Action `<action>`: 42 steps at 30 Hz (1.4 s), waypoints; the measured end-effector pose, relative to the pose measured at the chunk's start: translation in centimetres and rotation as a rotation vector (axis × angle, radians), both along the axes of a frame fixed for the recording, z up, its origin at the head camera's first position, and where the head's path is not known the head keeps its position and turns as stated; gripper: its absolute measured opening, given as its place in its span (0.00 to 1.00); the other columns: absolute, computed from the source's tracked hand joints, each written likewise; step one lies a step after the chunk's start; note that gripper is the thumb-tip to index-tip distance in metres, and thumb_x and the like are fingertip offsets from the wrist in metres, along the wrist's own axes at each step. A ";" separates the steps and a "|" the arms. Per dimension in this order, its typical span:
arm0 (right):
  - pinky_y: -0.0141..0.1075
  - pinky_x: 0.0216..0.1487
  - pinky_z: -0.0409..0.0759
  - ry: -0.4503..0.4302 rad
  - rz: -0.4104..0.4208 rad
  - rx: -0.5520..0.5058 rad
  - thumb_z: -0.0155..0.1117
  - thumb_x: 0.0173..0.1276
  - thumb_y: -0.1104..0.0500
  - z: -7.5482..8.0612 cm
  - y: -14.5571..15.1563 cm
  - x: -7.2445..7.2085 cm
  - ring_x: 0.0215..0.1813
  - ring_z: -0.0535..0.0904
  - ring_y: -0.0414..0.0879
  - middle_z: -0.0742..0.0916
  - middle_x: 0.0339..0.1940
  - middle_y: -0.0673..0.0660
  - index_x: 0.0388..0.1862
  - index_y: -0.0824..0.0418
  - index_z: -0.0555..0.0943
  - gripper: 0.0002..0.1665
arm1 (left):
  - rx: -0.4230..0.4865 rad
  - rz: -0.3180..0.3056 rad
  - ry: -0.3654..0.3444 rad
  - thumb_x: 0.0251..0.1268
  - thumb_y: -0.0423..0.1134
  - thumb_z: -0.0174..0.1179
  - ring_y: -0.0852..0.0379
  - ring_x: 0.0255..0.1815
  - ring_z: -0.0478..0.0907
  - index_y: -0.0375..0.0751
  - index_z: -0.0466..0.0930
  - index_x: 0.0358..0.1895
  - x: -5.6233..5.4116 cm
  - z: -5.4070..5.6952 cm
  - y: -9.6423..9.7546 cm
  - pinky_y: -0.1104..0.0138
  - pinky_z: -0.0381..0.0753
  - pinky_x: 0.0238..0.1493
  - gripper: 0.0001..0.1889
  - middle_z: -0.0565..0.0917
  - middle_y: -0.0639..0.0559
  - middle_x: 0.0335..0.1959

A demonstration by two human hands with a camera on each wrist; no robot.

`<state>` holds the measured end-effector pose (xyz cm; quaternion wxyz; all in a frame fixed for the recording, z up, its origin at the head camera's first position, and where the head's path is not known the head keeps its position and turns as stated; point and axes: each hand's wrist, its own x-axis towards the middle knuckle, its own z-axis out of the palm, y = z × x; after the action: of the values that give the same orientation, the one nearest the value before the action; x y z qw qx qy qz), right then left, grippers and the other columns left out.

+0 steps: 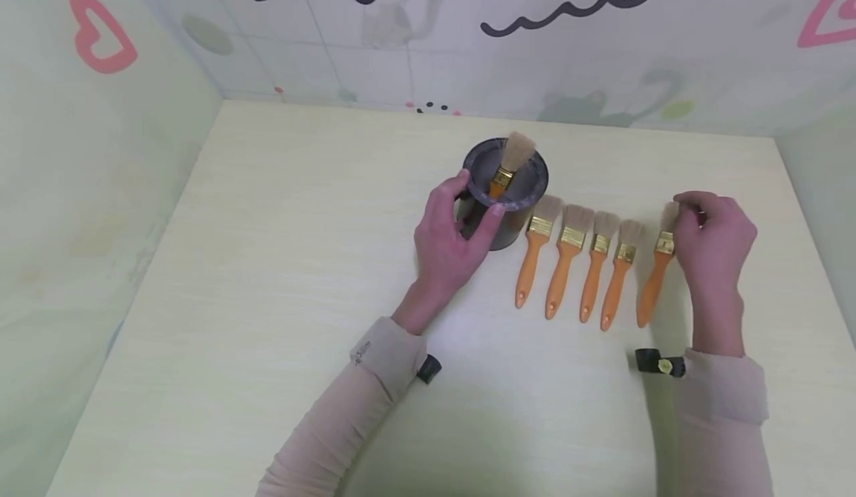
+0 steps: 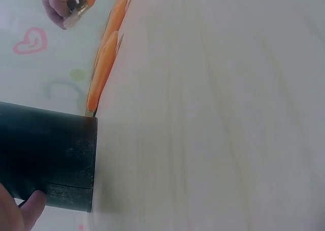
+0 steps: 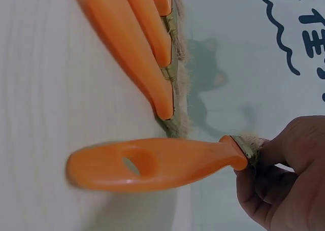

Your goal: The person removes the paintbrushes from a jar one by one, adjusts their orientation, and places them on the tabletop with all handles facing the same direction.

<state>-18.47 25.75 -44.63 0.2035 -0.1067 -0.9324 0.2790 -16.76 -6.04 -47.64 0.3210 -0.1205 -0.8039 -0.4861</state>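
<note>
In the head view my left hand [image 1: 446,241] grips a dark round can [image 1: 504,235] at its near left side, thumb at the rim. A paintbrush [image 1: 517,153] stands in the can with its bristles up past the rim. The can's side wall [image 2: 51,155] fills the lower left of the left wrist view. On the right, my right hand [image 1: 718,241] pinches an orange-handled paintbrush [image 1: 652,283] at its bristle end. The right wrist view shows the handle [image 3: 152,165] pointing away from the fingers, its butt low over the table; fingertips partly hide the bristles.
Between the hands lies a row of several orange-handled paintbrushes [image 1: 562,278], bristles toward the wall. The pale table [image 1: 267,259] meets a printed back wall [image 1: 368,66] and side walls. Small black devices sit at both wrists.
</note>
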 end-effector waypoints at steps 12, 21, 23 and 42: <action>0.42 0.38 0.68 -0.315 0.044 0.019 0.43 0.78 0.60 -0.6 0.8 -0.8 0.46 0.77 0.61 0.86 0.52 0.72 0.56 0.69 0.85 0.24 | 0.018 0.013 0.014 0.65 0.46 0.66 0.47 0.53 0.83 0.31 0.74 0.62 0.1 0.0 -0.4 0.59 0.87 0.30 0.28 0.81 0.37 0.62; 0.62 0.59 0.72 -0.521 0.020 -0.046 0.43 0.76 0.60 -1.1 1.6 -0.9 0.65 0.73 0.71 0.80 0.64 0.74 0.63 0.70 0.80 0.27 | 0.016 -0.002 0.002 0.65 0.46 0.66 0.46 0.44 0.81 0.31 0.74 0.62 0.3 0.1 -0.2 0.58 0.84 0.29 0.28 0.80 0.37 0.62; 0.63 0.62 0.72 -0.531 0.016 -0.044 0.43 0.76 0.60 -1.2 1.7 -0.9 0.66 0.73 0.71 0.80 0.65 0.74 0.63 0.71 0.80 0.26 | 0.016 -0.007 0.003 0.65 0.46 0.66 0.46 0.43 0.81 0.31 0.74 0.62 0.3 0.1 -0.1 0.58 0.83 0.29 0.28 0.81 0.38 0.62; 0.60 0.53 0.75 -0.574 0.023 -0.125 0.39 0.78 0.51 -1.1 2.7 -0.3 0.62 0.72 0.72 0.78 0.63 0.78 0.71 0.75 0.70 0.35 | 0.015 -0.003 -0.021 0.65 0.46 0.65 0.49 0.44 0.80 0.33 0.74 0.62 0.3 0.3 -0.1 0.61 0.81 0.26 0.27 0.81 0.39 0.61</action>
<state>-18.75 28.41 -45.76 -0.0785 -0.1829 -0.9340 0.2966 -16.41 -6.17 -47.31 0.3127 -0.1143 -0.8034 -0.4936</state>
